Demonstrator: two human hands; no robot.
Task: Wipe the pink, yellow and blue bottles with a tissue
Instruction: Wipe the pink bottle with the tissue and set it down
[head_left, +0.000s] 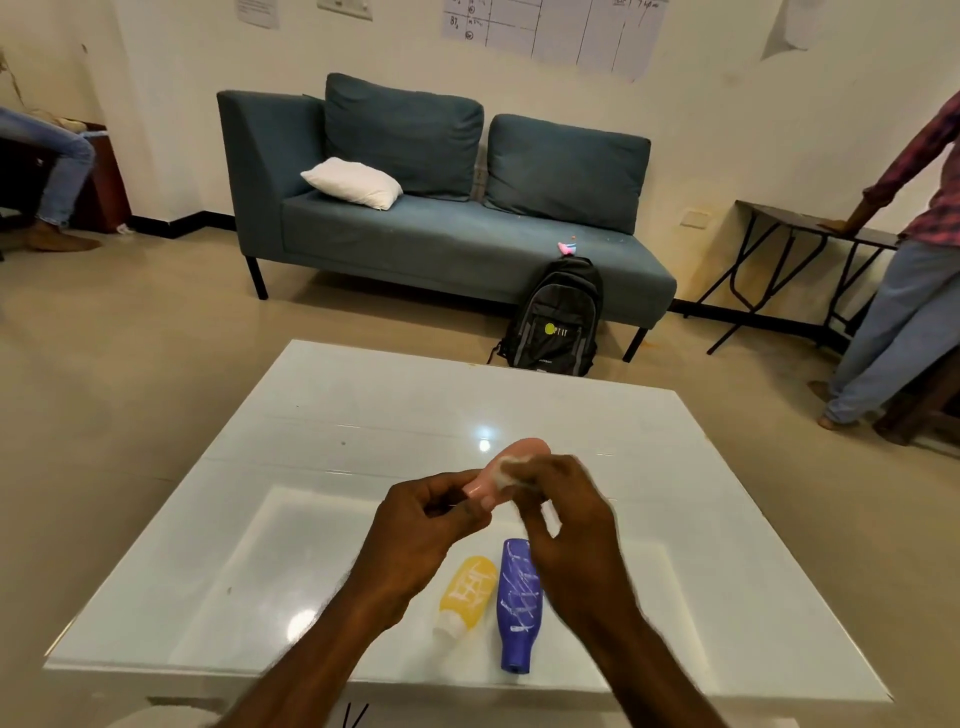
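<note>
While the right hand (561, 514) pinches a crumpled white tissue (511, 470) against the side of the pink bottle (525, 449), the left hand (426, 519) grips that bottle by its near end, fingers curled round it, and holds it raised above the white table (363, 415); the right hand is blurred, so how its fingers lie on the tissue cannot be told exactly; the step in hand looks to be the first wipe, that of the pink bottle. Below the hands the yellow bottle (467, 590) and the blue bottle (517, 603) lie on their sides just beside each other, caps toward the person, both marked with pale scribbles; by that sign neither seems wiped yet. The next move calls for turning the pink bottle in the left grip so the tissue reaches every side; then setting it down apart from the other two and taking up one of them without dropping the tissue. Beyond the table a dark backpack (558, 317) leans against a blue sofa (415, 234).
</note>
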